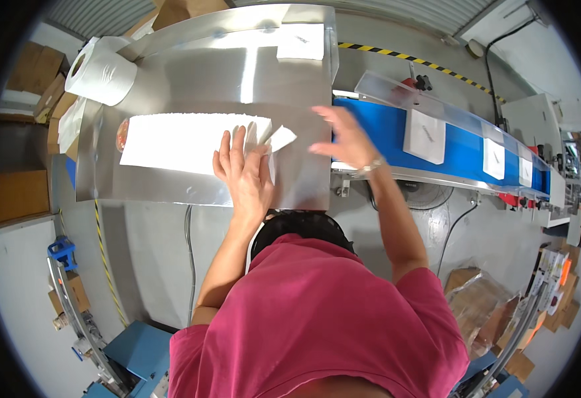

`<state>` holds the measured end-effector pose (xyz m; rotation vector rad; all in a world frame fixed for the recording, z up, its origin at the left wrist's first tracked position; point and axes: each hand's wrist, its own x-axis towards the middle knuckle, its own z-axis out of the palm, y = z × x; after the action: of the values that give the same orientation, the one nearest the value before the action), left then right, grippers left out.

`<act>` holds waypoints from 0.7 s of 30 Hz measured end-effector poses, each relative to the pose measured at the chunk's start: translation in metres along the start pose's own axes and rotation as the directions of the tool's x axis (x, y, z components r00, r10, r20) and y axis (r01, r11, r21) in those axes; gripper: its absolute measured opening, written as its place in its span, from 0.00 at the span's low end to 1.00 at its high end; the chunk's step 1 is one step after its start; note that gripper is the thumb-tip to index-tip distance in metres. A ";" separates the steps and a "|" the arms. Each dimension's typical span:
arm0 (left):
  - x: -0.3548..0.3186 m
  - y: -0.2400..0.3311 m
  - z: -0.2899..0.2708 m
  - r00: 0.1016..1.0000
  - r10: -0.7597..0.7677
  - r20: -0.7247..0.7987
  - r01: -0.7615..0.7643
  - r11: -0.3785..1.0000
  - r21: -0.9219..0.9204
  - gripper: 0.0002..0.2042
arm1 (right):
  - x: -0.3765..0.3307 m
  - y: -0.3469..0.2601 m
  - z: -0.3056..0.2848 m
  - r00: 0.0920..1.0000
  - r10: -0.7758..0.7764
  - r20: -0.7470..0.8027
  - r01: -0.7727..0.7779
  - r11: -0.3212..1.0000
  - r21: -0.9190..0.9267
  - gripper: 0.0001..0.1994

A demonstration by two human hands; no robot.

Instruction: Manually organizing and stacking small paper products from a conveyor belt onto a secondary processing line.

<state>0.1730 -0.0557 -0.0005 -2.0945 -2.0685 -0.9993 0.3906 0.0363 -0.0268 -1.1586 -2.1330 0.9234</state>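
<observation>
A long, tight row of thin white packets (pixel 178 142) lies across the steel table. My left hand (pixel 245 179) rests over the right end of this row, its fingers stretched and apart. Just beyond those fingers, a loose white packet (pixel 280 138) leans out from the row. My right hand (pixel 349 140), slightly blurred, hovers where the table meets the blue conveyor belt (pixel 377 126). Its fingers are spread, with nothing visible in them. On the belt lie flat white packets, the nearest packet (pixel 426 136) being right of my right hand.
A reddish round object (pixel 123 135) sits at the row's left end. The steel table (pixel 191 83) has raised edges, with a white roll (pixel 101 71) at its far left and a white sheet (pixel 301 42) at its back right. A clear guard (pixel 396 91) runs along the belt's far side.
</observation>
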 end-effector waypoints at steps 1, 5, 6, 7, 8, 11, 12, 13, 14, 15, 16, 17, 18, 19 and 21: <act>0.000 -0.002 -0.002 0.998 0.041 0.042 -0.041 0.999 -0.014 0.11 | 0.009 -0.010 0.016 0.999 -0.037 0.031 0.039 0.998 -0.044 0.32; 0.003 0.007 -0.012 0.999 -0.007 0.037 0.009 0.998 -0.059 0.15 | 0.020 -0.001 0.038 0.988 -0.127 0.083 0.102 0.962 0.255 0.21; 0.003 0.003 -0.012 1.000 -0.020 -0.013 0.019 0.998 -0.058 0.18 | 0.013 0.006 0.035 0.996 0.076 0.045 -0.087 0.932 0.351 0.19; 0.002 -0.002 -0.011 1.000 -0.024 -0.017 0.023 0.998 -0.057 0.18 | 0.004 0.017 0.031 0.960 0.278 0.029 -0.261 0.855 0.448 0.18; 0.000 -0.009 -0.008 1.000 -0.011 -0.013 0.010 0.998 -0.060 0.17 | -0.005 0.028 0.022 0.936 0.351 -0.039 -0.277 0.799 0.533 0.17; -0.002 -0.015 -0.004 0.999 0.026 -0.031 -0.027 0.999 -0.021 0.16 | -0.032 0.066 -0.018 0.759 0.498 -0.419 -0.405 0.865 0.295 0.21; -0.002 -0.016 -0.003 0.998 0.040 -0.046 -0.042 0.999 -0.026 0.16 | -0.037 0.079 -0.033 0.683 0.571 -0.456 -0.559 0.810 0.177 0.21; -0.002 -0.016 -0.001 0.997 0.057 -0.060 -0.059 0.998 -0.034 0.15 | -0.042 0.091 -0.046 0.593 0.625 -0.508 -0.698 0.713 0.063 0.22; -0.001 -0.015 -0.001 0.997 0.053 -0.062 -0.056 0.998 -0.032 0.15 | -0.045 0.092 -0.047 0.569 0.446 -0.690 -0.750 0.626 -0.214 0.21; -0.001 -0.013 -0.001 0.997 0.036 -0.068 -0.039 0.998 -0.048 0.14 | -0.046 0.092 -0.044 0.566 0.212 -0.796 -0.783 0.440 -0.440 0.21; 0.000 -0.012 -0.001 0.997 0.019 -0.073 -0.024 0.998 -0.063 0.13 | -0.048 0.091 -0.044 0.606 0.178 -0.775 -0.739 0.486 -0.466 0.22; 0.001 -0.011 -0.001 0.997 0.021 -0.072 -0.025 0.998 -0.059 0.13 | -0.037 0.060 -0.044 0.640 0.146 -0.754 -0.695 0.529 -0.488 0.24; 0.002 -0.009 -0.003 0.998 0.000 -0.056 -0.002 0.999 -0.032 0.12 | -0.030 0.046 -0.042 0.809 0.175 -0.561 -0.461 0.781 -0.421 0.27; 0.002 -0.008 -0.003 0.999 -0.018 -0.035 0.017 1.000 -0.009 0.11 | -0.020 0.032 -0.029 0.915 0.131 -0.382 -0.242 0.935 -0.259 0.28; 0.002 -0.010 -0.007 1.000 0.001 0.011 -0.002 1.000 0.006 0.10 | 0.004 -0.010 0.000 0.995 0.104 -0.004 -0.103 0.987 0.120 0.31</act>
<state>0.1608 -0.0561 0.0013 -2.1033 -2.0720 -0.9825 0.3837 0.0360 -0.0179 -1.2198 -1.9959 1.0741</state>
